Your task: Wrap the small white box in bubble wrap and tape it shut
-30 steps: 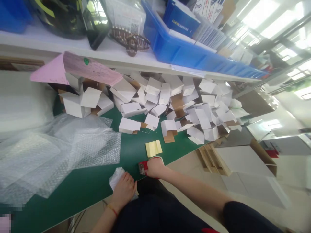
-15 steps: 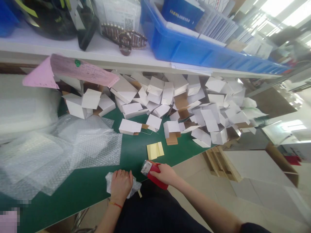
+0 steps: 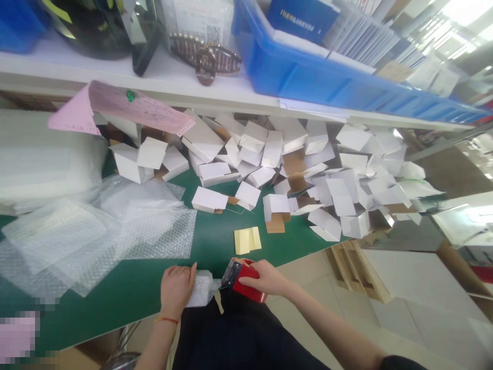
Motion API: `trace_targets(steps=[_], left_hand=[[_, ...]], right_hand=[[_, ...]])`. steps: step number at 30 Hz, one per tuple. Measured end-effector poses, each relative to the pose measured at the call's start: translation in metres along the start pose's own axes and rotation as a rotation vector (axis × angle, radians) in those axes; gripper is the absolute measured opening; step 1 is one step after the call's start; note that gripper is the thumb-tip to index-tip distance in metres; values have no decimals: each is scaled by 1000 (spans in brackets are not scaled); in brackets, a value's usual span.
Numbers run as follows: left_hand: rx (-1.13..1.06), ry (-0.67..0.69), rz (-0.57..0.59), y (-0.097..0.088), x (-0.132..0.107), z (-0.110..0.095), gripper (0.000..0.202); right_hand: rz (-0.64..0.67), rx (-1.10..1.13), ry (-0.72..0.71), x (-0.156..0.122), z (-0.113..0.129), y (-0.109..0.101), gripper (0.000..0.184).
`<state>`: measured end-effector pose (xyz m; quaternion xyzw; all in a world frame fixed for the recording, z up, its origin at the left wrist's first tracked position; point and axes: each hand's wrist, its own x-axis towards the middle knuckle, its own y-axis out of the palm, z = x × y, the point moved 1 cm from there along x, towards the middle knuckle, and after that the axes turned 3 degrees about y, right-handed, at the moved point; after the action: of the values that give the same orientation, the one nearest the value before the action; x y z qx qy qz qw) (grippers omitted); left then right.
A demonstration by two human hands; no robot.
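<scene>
My left hand (image 3: 177, 292) is closed on the left part of a small package in bubble wrap (image 3: 202, 289) at the table's front edge. My right hand (image 3: 265, 280) grips a red tape dispenser (image 3: 247, 281), whose metal head (image 3: 231, 273) points left and meets the package's right end. A strip of tan tape (image 3: 219, 302) hangs from that end. Just beyond the dispenser lies a pad of yellow sticky notes (image 3: 247, 240). What is inside the wrap is hidden.
Sheets of bubble wrap (image 3: 154, 231) lie on the green table (image 3: 213, 236) to the left. Many open white boxes (image 3: 210, 199) are heaped along the back. Above them runs a shelf (image 3: 154, 90) holding a blue bin (image 3: 308, 77). Wooden slats (image 3: 356, 272) stand right of the table.
My left hand has slid left along the package, so more of the wrap shows. The dispenser has turned slightly, its head now at the package's right end. The view has shifted a little.
</scene>
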<state>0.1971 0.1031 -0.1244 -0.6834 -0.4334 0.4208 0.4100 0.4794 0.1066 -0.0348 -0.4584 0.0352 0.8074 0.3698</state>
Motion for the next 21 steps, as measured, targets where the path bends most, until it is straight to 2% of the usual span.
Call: trace_targets(steps=[7,10,13,15,18,19,21], left_hand=[[-158,-101,-55,2,3,5,55],[-325,-129,-110,-11,2,6,46],[-531,-204,-171,-32,-10,3,51],[-811,-318,-81,-41,-21,-4,54],[-1260,-490,155,-45,-34,-16,52],[-1318,-526,180,-44,-37,-19,50],[-1299,-559,141,-43,-41,-20,47]], right_hand=[[21,-26,-37,6,21,4,37],[63,0,-57,6,31,7,37],[113,-18,-86,7,41,12,39],[144,-44,-121,9,49,18,39],[173,-74,-146,16,63,28,39],[179,-84,-138,19,67,32,39],[187,-109,-104,25,73,38,42]])
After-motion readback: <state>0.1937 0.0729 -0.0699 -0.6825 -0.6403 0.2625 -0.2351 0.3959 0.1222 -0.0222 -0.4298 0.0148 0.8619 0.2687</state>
